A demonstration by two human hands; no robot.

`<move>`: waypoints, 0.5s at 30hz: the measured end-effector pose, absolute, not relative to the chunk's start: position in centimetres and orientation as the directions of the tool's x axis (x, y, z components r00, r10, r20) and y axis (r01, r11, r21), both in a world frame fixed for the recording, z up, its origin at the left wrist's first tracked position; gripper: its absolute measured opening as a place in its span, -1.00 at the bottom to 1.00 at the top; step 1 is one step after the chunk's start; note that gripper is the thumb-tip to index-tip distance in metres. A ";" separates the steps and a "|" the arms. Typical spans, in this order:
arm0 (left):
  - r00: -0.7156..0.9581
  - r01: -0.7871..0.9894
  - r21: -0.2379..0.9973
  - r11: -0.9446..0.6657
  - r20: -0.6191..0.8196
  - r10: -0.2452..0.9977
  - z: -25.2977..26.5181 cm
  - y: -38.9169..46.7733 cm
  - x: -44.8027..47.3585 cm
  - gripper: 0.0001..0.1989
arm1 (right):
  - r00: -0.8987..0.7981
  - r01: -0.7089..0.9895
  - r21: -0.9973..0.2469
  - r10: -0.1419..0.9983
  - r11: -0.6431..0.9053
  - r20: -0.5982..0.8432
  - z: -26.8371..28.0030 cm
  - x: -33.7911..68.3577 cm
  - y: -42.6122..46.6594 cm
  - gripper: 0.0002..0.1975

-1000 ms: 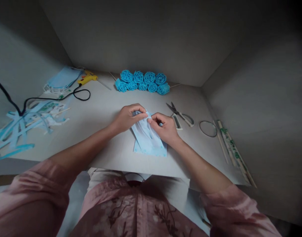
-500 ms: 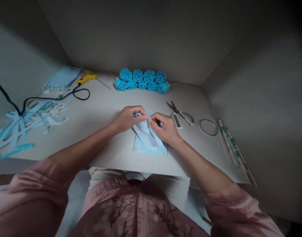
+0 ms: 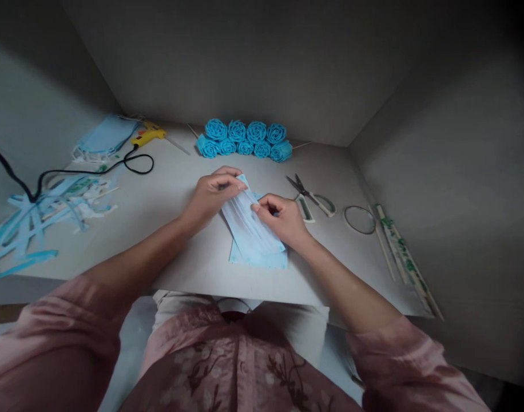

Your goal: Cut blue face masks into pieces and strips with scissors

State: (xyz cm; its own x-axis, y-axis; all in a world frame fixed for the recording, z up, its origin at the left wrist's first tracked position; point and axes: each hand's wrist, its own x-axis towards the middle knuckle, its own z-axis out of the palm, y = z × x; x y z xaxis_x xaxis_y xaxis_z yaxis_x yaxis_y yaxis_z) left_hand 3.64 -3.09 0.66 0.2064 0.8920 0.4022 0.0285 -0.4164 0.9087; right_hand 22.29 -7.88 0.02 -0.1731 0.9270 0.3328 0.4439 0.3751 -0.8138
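free: table (image 3: 171, 183) between cord (image 3: 8, 170) and left hand (image 3: 208, 197), and between right forearm (image 3: 352, 289) and sticks (image 3: 410, 266) | blocked: roses (image 3: 245, 140) across back, wall (image 3: 240, 63) behind; scissors (image 3: 311, 195) just beside right hand (image 3: 285, 217); ring (image 3: 358, 206) beside sticks; strips (image 3: 36, 214) far left

No lettering, number or brand can be read, the green print on the wrapped wooden sticks (image 3: 403, 248) being illegible.
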 end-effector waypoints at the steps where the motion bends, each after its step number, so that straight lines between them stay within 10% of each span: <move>1: 0.162 0.007 0.911 -0.412 0.405 0.900 0.7 -3.0 3.6 -0.86 | -0.170 0.447 -0.815 0.929 0.369 0.327 0.0 22.3 -7.8 -0.75; 15: 0.156 -0.024 0.972 -0.233 0.234 0.960 3.9 0.1 -0.6 -0.75 | -0.116 0.457 -0.816 0.933 0.355 0.342 0.7 24.1 -7.0 -0.75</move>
